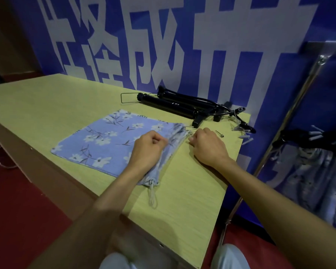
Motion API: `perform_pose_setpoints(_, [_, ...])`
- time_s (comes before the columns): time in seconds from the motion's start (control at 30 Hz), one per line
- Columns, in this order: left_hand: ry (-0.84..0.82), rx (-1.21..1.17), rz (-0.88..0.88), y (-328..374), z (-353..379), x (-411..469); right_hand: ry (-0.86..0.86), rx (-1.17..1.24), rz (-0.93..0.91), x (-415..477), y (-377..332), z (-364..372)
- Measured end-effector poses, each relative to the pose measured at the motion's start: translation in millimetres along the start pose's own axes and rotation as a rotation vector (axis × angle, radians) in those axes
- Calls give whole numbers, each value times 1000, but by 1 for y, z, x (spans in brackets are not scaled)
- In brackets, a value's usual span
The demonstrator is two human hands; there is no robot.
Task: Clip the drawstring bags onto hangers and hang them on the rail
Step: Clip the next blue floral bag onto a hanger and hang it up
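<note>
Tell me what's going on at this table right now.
A person sits at the table working on a blue floral drawstring bag that lies flat on it. The left grip holds the bag's gathered mouth. The right grip is at the far end of that edge, though whether it pinches the cord is unclear. A pile of black clip hangers lies at the back. On the right, fabric that looks like bags hangs by the metal rail. This bag is not yet clipped.
</note>
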State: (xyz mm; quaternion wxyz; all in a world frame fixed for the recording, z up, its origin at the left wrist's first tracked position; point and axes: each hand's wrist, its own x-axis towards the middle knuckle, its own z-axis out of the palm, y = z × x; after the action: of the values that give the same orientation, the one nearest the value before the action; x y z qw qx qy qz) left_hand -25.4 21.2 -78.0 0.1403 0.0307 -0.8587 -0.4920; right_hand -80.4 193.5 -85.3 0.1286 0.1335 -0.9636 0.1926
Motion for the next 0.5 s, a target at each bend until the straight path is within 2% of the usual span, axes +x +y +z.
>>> perform_pose_setpoints(0.13, [23, -16, -17, 1, -3, 0, 39, 358, -68, -9, -10, -8])
perform_pose_setpoints(0.3, [15, -107, -107, 6, -16, 2, -40, 578, -115, -18, -38, -11])
perform_pose_setpoints(0.5, [-3, -159, -42, 17, -47, 4, 30, 591, 81, -10, -60, -6])
